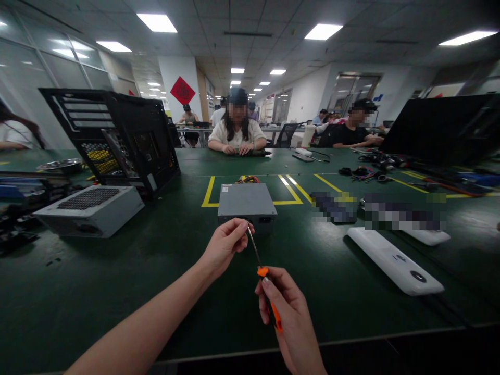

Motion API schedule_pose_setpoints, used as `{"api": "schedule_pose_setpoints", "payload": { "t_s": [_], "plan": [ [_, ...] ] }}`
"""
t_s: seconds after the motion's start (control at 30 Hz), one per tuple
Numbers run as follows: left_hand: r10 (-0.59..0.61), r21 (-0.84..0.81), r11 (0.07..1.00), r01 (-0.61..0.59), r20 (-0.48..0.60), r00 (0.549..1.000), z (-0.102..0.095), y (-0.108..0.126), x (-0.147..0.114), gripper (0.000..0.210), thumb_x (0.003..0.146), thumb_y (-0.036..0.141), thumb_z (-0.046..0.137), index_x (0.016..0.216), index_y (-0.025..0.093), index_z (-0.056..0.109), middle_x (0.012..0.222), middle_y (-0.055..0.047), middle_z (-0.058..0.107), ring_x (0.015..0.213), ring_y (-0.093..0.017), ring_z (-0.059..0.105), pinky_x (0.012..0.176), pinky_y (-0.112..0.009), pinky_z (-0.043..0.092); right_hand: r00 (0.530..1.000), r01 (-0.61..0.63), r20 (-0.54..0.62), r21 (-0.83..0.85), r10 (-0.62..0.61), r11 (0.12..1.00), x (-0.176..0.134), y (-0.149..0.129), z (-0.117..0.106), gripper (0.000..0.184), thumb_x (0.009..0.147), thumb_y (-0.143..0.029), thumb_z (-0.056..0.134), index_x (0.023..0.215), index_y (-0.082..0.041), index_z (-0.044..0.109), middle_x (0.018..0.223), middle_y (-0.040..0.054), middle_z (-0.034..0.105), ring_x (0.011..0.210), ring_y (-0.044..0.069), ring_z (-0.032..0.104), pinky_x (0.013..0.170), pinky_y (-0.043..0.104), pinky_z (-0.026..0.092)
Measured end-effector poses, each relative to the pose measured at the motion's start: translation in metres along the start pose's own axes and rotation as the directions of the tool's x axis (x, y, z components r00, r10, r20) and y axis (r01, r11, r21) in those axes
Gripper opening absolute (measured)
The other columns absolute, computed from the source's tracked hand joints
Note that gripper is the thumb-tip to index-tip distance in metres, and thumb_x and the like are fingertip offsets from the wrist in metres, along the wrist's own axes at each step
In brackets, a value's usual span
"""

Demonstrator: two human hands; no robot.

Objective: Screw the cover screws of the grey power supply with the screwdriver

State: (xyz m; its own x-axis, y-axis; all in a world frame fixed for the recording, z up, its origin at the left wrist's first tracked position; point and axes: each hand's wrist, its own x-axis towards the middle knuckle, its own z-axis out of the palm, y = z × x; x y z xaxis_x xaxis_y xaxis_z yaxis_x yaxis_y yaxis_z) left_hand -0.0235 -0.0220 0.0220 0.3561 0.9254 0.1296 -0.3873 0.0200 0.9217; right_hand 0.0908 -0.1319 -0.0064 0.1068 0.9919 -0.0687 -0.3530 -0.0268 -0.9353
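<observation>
My right hand [289, 304] is wrapped round the orange and black handle of a screwdriver [254, 247], whose thin metal shaft points up and away. At the tip of that shaft, the thumb and fingers of my left hand [228, 240] are pinched together. Whatever they hold there is too small or hidden to make out. Just beyond my left hand lies a grey computer power supply [247, 200], with a socket on its near face and coloured cables at its back. My left fingers overlap its near face in view; I cannot tell whether they touch it.
Left stand a second power supply [91, 205] with a grille and an open black computer case [146, 140]. To the right lie a white oblong device [390, 260] and partly blurred devices. Cables [363, 173] are strewn farther back. A person [236, 130] sits across the green table [187, 312].
</observation>
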Motion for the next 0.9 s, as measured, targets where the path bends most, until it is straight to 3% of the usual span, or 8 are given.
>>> {"api": "schedule_pose_setpoints", "payload": {
  "t_s": [0.17, 0.43, 0.77, 0.9],
  "plan": [
    [0.011, -0.039, 0.999, -0.009, 0.028, 1.0, 0.0022, 0.0003, -0.0005, 0.017, 0.079, 0.032, 0.06, 0.078, 0.016, 0.06, 0.074, 0.001, 0.057, 0.05, -0.002, 0.043, 0.042, -0.013, 0.027, 0.998, -0.061, -0.007, 0.092, 0.061, 0.994, 0.0008, -0.0049, -0.0001, 0.027, 0.074, -0.042, 0.062, 0.086, -0.017, 0.059, 0.07, 0.0003, 0.054, 0.054, 0.007, 0.045, 0.046, 0.019, 0.036],
    [-0.04, -0.06, 0.997, 0.04, 0.011, 0.999, -0.0033, -0.004, 0.0026, 0.021, 0.076, 0.035, 0.062, 0.085, 0.016, 0.062, 0.076, -0.001, 0.06, 0.051, -0.002, 0.045, 0.043, -0.013, 0.03, 0.991, -0.125, -0.03, 0.093, 0.128, 0.988, 0.0033, -0.0061, 0.0014, 0.034, 0.069, -0.048, 0.065, 0.083, -0.017, 0.058, 0.064, -0.0016, 0.052, 0.045, 0.004, 0.038, 0.035, 0.015, 0.023],
    [-0.046, -0.034, 0.998, 0.045, -0.014, 0.999, -0.0025, -0.0044, 0.0026, 0.021, 0.073, 0.035, 0.065, 0.079, 0.015, 0.062, 0.073, -0.001, 0.059, 0.05, -0.002, 0.044, 0.043, -0.014, 0.028, 0.997, -0.069, -0.04, 0.053, 0.071, 0.996, 0.0, -0.0053, 0.0019, 0.028, 0.07, -0.041, 0.065, 0.083, -0.018, 0.056, 0.069, -0.0025, 0.051, 0.048, 0.004, 0.041, 0.039, 0.017, 0.029],
    [-0.081, -0.018, 0.997, 0.081, 0.008, 0.997, -0.0047, -0.0062, 0.0033, 0.028, 0.075, 0.037, 0.063, 0.094, 0.017, 0.064, 0.084, -0.003, 0.061, 0.053, -0.003, 0.045, 0.045, -0.016, 0.029, 0.992, -0.1, -0.06, 0.121, 0.108, 0.988, 0.0003, -0.0088, -0.0002, 0.026, 0.07, -0.039, 0.067, 0.081, -0.018, 0.056, 0.068, -0.0021, 0.052, 0.051, 0.006, 0.043, 0.039, 0.016, 0.031]
  ]
}}
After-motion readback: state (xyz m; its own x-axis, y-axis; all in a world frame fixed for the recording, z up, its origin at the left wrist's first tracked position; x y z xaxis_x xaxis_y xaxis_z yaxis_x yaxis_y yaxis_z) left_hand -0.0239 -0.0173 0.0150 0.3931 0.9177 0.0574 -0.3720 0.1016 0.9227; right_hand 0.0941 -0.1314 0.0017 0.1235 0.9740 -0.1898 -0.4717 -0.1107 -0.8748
